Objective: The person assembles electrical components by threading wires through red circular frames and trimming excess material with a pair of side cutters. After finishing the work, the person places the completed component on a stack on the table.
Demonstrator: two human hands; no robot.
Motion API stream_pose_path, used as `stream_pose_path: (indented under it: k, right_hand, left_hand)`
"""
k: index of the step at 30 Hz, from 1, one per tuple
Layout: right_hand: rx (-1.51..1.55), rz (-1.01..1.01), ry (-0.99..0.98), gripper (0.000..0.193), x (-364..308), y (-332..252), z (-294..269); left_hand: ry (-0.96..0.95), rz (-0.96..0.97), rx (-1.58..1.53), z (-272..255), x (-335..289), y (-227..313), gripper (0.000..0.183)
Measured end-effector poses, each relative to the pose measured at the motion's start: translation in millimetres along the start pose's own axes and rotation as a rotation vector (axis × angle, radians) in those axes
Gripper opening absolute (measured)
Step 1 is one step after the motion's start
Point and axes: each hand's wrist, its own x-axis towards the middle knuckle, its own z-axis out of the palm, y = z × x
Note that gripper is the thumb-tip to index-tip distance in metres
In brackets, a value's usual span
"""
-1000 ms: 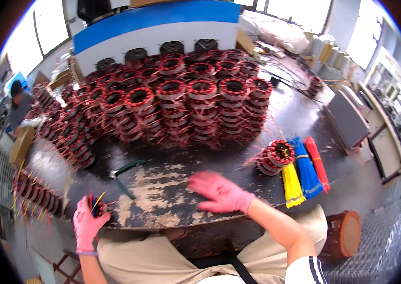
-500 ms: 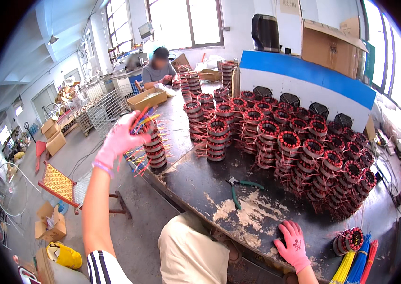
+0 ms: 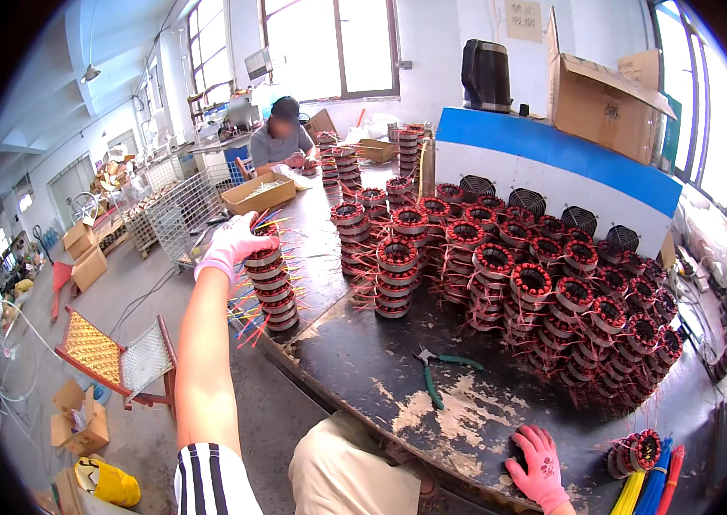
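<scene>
My left hand, in a pink glove, reaches out to the top of a leaning stack of stators at the table's left edge. Its fingers close around the uppermost wound stator, partly hiding it. Yellow, blue and red wire ends stick out from this stack. My right hand, also gloved in pink, lies flat near the front edge of the table with nothing in it. Right of it, a single stator lies tilted beside bundles of yellow wires, blue wires and red wires.
Green-handled cutters lie on the worn dark table. Many stacked stators crowd its right half before a blue-and-white box. A person sits at the far end near an open carton. A chair stands left.
My left hand has come down with a wired stator onto the top of the left stack. My right hand stays on the table, and the view has shifted slightly.
</scene>
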Motion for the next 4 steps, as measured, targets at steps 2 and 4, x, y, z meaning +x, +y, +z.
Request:
stream_pose_path:
  k: [2,4]
  right_hand:
    - [0.011,-0.003,0.004,0.056,0.4,-1.4,0.1]
    - [0.021,-0.001,-0.003,0.056,0.1,0.2,2.6]
  left_hand:
    - [-0.004,-0.006,-0.009,3.8,2.5,-3.4,0.110]
    - [-0.010,-0.014,-0.007,-1.9,-3.3,-2.7,0.110]
